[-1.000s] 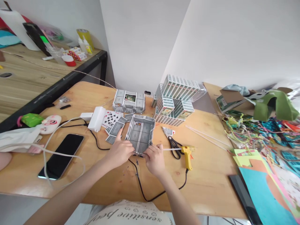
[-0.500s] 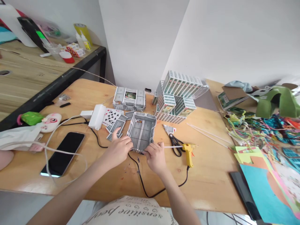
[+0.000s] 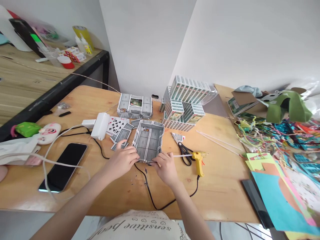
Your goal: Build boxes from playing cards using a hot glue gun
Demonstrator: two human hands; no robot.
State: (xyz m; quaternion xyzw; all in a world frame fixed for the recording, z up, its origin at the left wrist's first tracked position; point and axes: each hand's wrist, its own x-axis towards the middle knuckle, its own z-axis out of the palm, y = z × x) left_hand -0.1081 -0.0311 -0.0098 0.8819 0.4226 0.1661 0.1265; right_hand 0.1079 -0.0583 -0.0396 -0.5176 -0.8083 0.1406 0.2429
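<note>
Card box: an open-topped tray of playing cards, the card box stands on the wooden table.
Left hand: the left hand is closed on the card box's near-left corner, fingertips pinching the near wall.
Right hand: the right hand is closed on the near-right corner, thumb and fingers nipping the same wall.
Box to hands: just beyond both hands and touching their fingertips, with the near wall spanning the gap between them.
Doing it well: I judge that even pressure from both corners matters most. The wall should stand upright and square to the floor, without creasing the thin card (any glue on the seam cannot be seen from here).
Right of the card box: scissors, then a yellow hot glue gun.
Left of the card box: loose playing cards just beside it, a phone well apart.
Behind the card box: stacked card packs.
</note>
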